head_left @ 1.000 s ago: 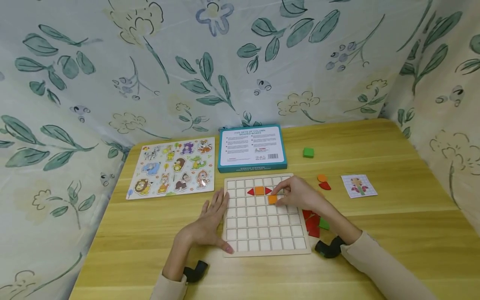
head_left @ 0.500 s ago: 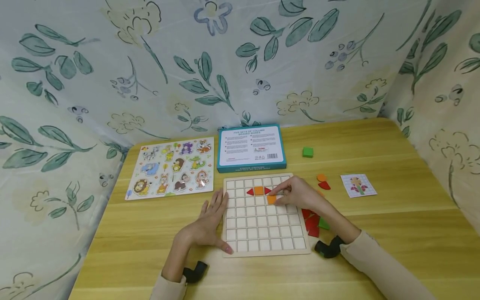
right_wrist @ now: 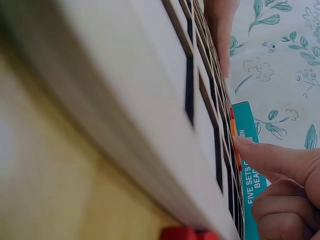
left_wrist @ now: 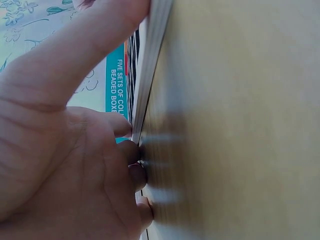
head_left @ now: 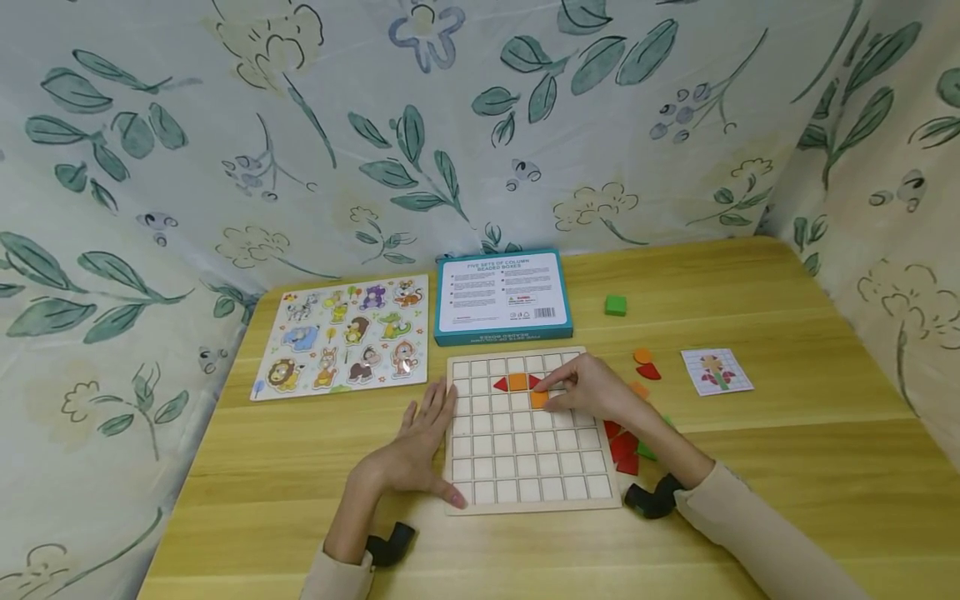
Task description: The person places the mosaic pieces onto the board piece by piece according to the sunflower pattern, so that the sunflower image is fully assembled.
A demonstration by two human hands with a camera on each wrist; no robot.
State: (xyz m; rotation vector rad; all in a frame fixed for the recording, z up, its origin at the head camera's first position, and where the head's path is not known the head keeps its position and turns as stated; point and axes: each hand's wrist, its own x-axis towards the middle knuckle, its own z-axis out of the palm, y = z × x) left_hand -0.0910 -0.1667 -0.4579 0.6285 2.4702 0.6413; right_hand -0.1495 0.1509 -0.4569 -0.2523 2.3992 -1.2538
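Teal box (head_left: 502, 302), 12 o'clock from grid board (head_left: 525, 507): fine print illegible. Patterned card (head_left: 717, 372), between 2 and 3 o'clock: details too small. Orange square (head_left: 537, 401): right side partly covered by right hand (head_left: 592, 388). Red piece (right_wrist: 181, 233), 6 o'clock in right wrist view: cut off below.

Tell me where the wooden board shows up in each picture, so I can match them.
Head: the wooden board lies just below and right of centre, with the left hand at its left edge.
Left wrist: a thin, edge-on strip from top centre, slanting down and left.
Right wrist: large, slanting from upper left to bottom right.
Shared landmark: the teal box.
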